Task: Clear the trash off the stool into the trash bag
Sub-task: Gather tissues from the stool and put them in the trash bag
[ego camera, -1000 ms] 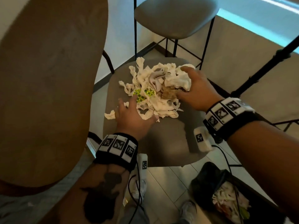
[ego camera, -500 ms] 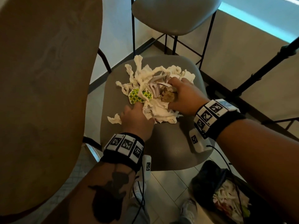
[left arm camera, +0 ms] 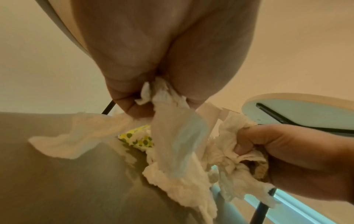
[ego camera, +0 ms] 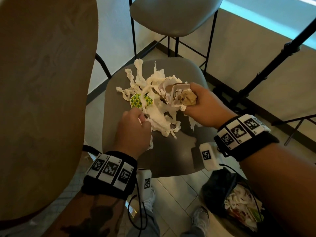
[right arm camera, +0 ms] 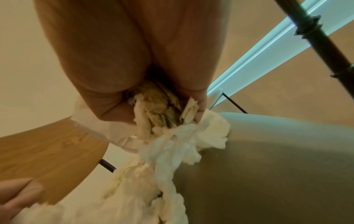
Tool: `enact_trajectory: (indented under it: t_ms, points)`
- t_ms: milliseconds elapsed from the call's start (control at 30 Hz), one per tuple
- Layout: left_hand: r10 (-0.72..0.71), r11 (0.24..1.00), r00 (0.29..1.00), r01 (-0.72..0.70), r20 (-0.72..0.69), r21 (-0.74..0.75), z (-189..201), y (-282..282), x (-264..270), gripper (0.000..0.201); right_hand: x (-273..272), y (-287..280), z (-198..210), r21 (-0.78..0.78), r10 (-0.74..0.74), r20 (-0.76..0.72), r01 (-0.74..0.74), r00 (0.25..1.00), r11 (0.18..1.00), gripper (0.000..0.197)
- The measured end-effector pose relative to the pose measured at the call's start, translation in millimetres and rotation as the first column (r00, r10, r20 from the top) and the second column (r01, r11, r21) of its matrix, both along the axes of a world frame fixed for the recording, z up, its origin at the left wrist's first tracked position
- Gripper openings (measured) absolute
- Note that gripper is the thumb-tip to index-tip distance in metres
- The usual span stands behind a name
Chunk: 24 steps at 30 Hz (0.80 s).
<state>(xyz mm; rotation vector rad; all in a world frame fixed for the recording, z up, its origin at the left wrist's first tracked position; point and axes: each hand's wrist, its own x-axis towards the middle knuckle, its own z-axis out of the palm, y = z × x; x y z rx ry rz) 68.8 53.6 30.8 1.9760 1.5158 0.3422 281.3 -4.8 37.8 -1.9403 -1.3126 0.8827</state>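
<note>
A tangle of torn white tissue strips (ego camera: 153, 93) lies on the grey stool seat (ego camera: 171, 151), with a yellow wrapper with green dots (ego camera: 136, 102) in it. My left hand (ego camera: 135, 127) grips white tissue (left arm camera: 162, 97) at the pile's near edge. My right hand (ego camera: 201, 106) holds a brown crumpled wad (ego camera: 186, 99) together with tissue and a cardboard scrap; the wad (right arm camera: 157, 104) shows between its curled fingers. A black trash bag (ego camera: 220, 187) with tissue inside stands on the floor at the lower right.
A brown wooden tabletop (ego camera: 42, 100) fills the left side. A second grey stool (ego camera: 174, 14) stands behind. A black tripod leg (ego camera: 273, 62) slants at the right. My shoes (ego camera: 200, 218) are on the tiled floor below the seat.
Both hands have closed on the trash and lifted it a little off the seat; the pile is drawn together, and the right hand now holds the brown wad.
</note>
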Motion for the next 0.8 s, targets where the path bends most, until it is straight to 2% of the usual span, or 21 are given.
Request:
enact_trajectory:
  t_ms: [167,367,500,567,633,800]
  points:
    - [-0.019,0.999,0.998,0.016,0.053,0.049,4.9,-2.8,-6.4,0.025,0.1,-17.3,12.8,0.018,-0.009,-0.082,0.010,0.997,1.000,0.031]
    - [-0.013,1.000,1.000,0.013,0.003,0.022,-1.4,-11.4,-8.1,0.025,-6.9,-35.0,-4.6,-0.065,0.002,-0.087,-0.008,0.996,0.998,0.028]
    - [-0.023,0.999,1.000,0.023,-0.015,0.030,-5.0,-14.9,-11.1,0.020,-8.8,-44.0,-12.3,-0.055,-0.033,-0.045,0.030,0.998,0.998,0.056]
    - [-0.013,1.000,0.999,0.014,-0.032,0.022,-6.3,-15.6,-11.8,0.016,-9.4,-48.4,-14.4,-0.022,-0.043,-0.016,0.042,0.999,0.999,0.062]
    - [-0.006,1.000,0.999,0.006,-0.035,0.018,-7.2,-16.2,-12.7,0.014,-9.6,-51.0,-15.1,0.006,-0.053,0.016,0.053,0.998,0.999,0.060]
    - [-0.023,0.999,1.000,0.022,0.012,0.045,-3.7,-18.4,-13.9,0.017,-8.6,-49.6,-9.2,0.121,-0.099,0.049,0.092,0.994,0.988,0.039]
